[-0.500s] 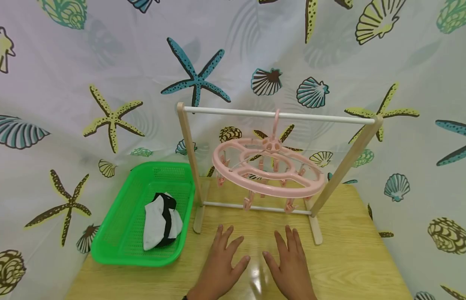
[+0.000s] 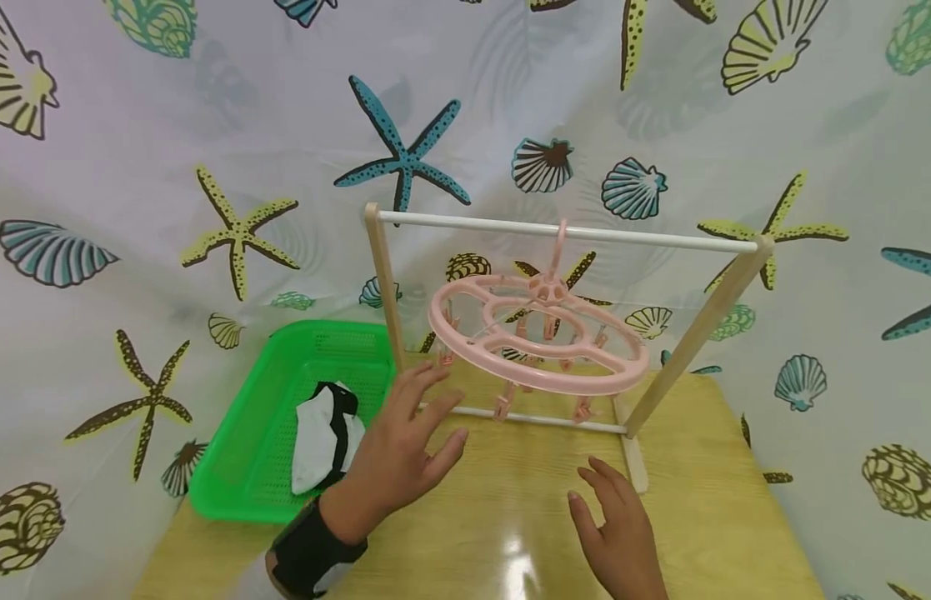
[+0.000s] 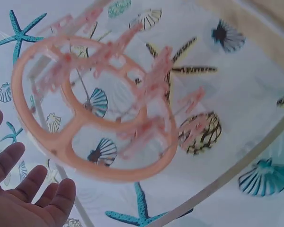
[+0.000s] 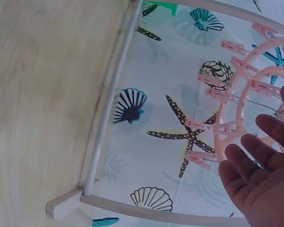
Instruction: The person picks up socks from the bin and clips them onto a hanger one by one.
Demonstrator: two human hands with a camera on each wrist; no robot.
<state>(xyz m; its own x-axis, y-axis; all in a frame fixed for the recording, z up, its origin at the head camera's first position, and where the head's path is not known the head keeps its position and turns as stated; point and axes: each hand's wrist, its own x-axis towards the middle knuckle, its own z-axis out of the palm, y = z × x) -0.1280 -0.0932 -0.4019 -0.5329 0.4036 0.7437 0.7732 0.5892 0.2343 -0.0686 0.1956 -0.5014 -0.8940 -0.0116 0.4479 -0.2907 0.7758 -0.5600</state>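
Observation:
My left hand (image 2: pixel 401 442), a black band at its wrist, is raised with loosely spread fingers and holds nothing. It is between the green basket (image 2: pixel 232 450) and a round pink clip hanger (image 2: pixel 540 379), overlapping the basket's right edge in the head view. Over the table's front right part, my right hand (image 2: pixel 618 529) has its fingers lightly bent and holds nothing. The hanger hooks onto the white top bar (image 2: pixel 660 239) of a wooden rack, with several pink clips (image 4: pixel 217 97) dangling from its rings. White and black cloth (image 2: pixel 315 442) lies bunched in the basket.
The rack's wooden legs (image 2: pixel 705 333) stand on a light wood table (image 2: pixel 705 517), with a lower white bar (image 2: pixel 540 419) between them. Behind and around hangs a white curtain (image 2: pixel 300 108) printed with starfish and shells.
My left hand has risen and moved left and forward, toward the basket. The right hand has shifted slightly right. The hanger and cloth stay in place.

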